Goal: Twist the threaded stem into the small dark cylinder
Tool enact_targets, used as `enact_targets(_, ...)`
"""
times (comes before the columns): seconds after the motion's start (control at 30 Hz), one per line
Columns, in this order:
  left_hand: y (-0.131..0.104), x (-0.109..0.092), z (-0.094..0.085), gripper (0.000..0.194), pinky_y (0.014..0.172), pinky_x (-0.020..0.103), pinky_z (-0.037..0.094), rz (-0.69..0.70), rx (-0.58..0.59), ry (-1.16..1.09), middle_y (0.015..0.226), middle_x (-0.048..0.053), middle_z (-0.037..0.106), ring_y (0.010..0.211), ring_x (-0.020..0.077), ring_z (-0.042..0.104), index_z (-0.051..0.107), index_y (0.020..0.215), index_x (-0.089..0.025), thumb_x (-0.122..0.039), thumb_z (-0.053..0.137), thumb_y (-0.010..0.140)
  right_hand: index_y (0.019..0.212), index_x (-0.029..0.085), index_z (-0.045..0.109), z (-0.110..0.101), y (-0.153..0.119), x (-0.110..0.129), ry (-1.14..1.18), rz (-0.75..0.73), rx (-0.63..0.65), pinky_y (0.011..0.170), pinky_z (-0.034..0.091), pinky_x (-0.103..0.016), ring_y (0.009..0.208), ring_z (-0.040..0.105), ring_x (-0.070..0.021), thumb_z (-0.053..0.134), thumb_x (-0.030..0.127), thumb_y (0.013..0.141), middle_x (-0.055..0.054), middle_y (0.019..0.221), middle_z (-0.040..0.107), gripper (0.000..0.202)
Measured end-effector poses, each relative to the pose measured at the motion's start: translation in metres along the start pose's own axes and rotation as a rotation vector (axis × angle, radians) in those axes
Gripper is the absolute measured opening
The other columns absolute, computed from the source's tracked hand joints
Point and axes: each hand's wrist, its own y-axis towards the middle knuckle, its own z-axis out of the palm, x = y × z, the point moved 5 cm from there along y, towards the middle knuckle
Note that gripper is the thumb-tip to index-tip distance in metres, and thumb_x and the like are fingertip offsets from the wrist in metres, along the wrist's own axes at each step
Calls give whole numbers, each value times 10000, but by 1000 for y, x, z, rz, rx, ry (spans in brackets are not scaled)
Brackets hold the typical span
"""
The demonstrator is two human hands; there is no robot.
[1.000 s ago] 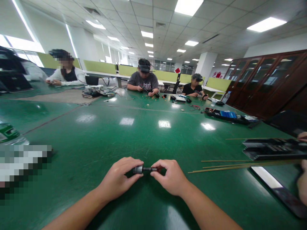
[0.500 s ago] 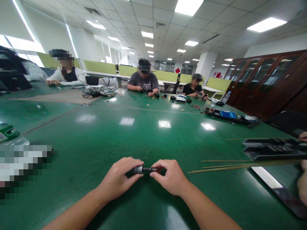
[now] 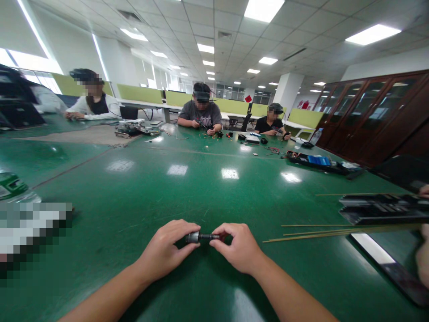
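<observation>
Between my hands, just above the green table [image 3: 187, 192], lies a small dark metal part [image 3: 205, 237], roughly level, with a thick cylindrical end and a thin shaft. Thumb and fingers of my left hand [image 3: 169, 248] pinch the thick grey end. My right hand [image 3: 239, 246] grips the tip of the thin shaft between thumb and forefinger. The part's exact kind is too small to make out. Its two ends are partly hidden by my fingertips.
Thin brass-coloured rods [image 3: 301, 232], dark metal rails [image 3: 378, 208] and a phone-like slab [image 3: 385, 264] lie right, near another person's hand. A green-labelled bottle [image 3: 15, 188] is left. Across the table, people handle parts near a tool tray [image 3: 321, 165].
My hands and the metal part keep the same position. Only the people across the table have shifted very slightly.
</observation>
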Motion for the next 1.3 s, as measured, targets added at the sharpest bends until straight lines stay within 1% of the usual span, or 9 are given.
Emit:
enact_targets(0.43,0,0,-1,348,896,339,522,1,2,-2,1102,38,712,1003,192,649,634,1212,-276,-244,700,871,897,243,745,0,-1,-1,0,4,-4,688,469,-248,703,670,-147,739,254,820,17,789,736,78)
enact_targets(0.6,1,-2,-3,354,894,333,527,33,-25,-2,1106,31,720,1001,190,656,642,1204,-277,-232,712,860,894,249,743,0,0,-1,-9,-2,-10,690,463,-245,708,668,-140,739,247,820,26,790,734,74)
enact_targets(1.3,0,-1,-4,344,881,356,547,38,-29,6,1100,69,723,996,212,666,650,1204,-255,-231,702,864,889,242,742,-1,0,-1,-27,8,-22,684,468,-252,695,667,-143,742,256,818,23,771,728,72)
